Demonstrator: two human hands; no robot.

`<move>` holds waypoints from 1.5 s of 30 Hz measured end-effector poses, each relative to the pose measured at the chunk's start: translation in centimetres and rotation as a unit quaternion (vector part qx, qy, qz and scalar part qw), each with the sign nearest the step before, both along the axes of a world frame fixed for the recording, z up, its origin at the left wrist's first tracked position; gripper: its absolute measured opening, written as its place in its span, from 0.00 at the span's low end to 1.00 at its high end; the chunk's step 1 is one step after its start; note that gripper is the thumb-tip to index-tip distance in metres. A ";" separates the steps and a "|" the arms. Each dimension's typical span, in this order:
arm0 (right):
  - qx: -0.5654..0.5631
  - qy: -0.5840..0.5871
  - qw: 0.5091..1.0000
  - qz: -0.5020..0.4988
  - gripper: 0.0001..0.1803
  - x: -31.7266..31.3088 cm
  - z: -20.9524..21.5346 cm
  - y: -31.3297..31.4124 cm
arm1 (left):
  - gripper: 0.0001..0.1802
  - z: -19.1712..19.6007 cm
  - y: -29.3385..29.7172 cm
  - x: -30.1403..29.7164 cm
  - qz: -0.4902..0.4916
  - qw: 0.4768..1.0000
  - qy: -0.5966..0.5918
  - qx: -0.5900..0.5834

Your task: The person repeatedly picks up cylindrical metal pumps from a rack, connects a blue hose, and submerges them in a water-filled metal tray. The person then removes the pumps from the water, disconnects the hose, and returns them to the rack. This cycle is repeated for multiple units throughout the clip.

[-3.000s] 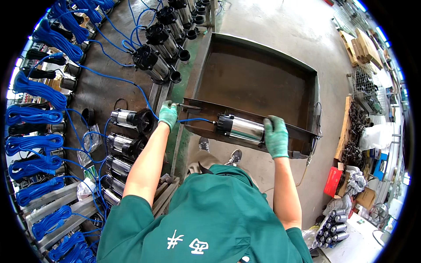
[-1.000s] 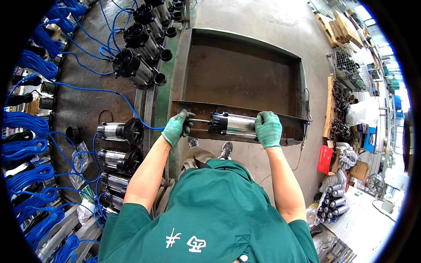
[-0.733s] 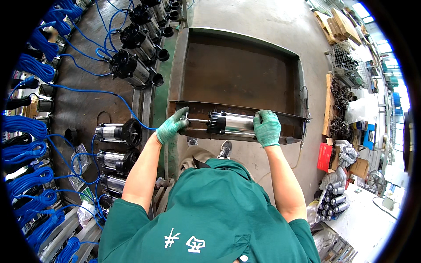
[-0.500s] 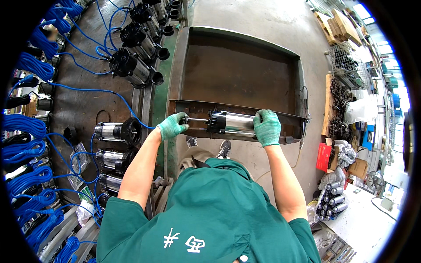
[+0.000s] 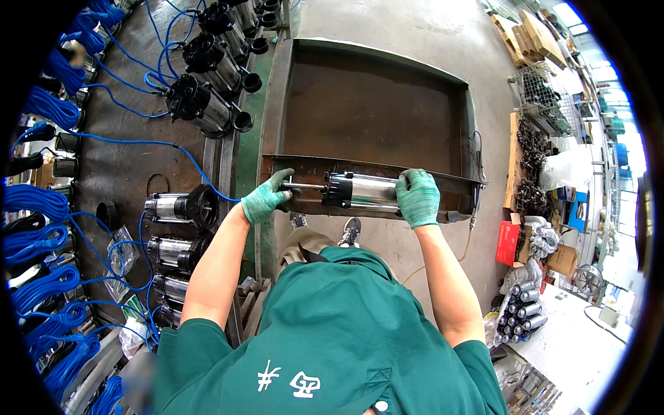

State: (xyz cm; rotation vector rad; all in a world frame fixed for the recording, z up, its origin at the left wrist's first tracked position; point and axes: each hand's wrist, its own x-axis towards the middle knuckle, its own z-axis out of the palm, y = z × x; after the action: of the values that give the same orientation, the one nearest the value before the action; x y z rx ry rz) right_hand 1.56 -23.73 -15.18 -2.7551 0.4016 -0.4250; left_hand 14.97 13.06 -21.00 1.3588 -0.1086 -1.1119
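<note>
A motor unit with a shiny steel cylinder [image 5: 373, 191] and a black end piece [image 5: 337, 189] lies sideways along the near ledge of a metal trough. Thin metal rods [image 5: 308, 187] stick out from its black end toward the left. My left hand [image 5: 264, 199], in a green glove, has thumb and fingers curled about the small dark tip of those rods. At the other end my right hand [image 5: 418, 198], gloved the same, grips the cylinder, its fingers bent over the top. That right end of the cylinder is hidden under the glove.
The rusty trough [image 5: 373, 117] has a raised metal rim. To its left stand several black-and-steel pumps [image 5: 200, 104]; others [image 5: 173, 207] lie nearer. Blue cables [image 5: 152, 142] cross the floor. At right are a wire basket [image 5: 546, 97], a red box [image 5: 508, 242] and stacked steel cylinders [image 5: 522, 315].
My left fingers have spread a little around the rod tip, the forefinger rising. The whole view has shifted slightly; my right hand keeps its hold on the cylinder.
</note>
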 end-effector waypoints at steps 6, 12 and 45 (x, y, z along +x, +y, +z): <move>0.003 0.001 1.000 -0.001 0.04 0.2 -0.2 0.1 | 0.13 -2.7 -0.3 1.5 -0.186 0.805 -0.485 0.286; -0.003 -0.008 1.000 -0.001 0.05 -0.1 0.2 -0.1 | 0.17 -1.9 -1.3 0.7 -0.111 0.846 -0.410 0.322; 0.003 -0.006 1.000 -0.021 0.08 -0.3 0.5 0.0 | 0.14 -3.5 0.0 2.0 -0.178 0.810 -0.496 0.260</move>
State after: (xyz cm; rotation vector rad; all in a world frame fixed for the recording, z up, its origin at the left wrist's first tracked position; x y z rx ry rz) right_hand 1.26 -23.77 -14.64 -2.7415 0.4586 -0.4513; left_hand 17.01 13.10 -24.52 2.3947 -0.9079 -0.6114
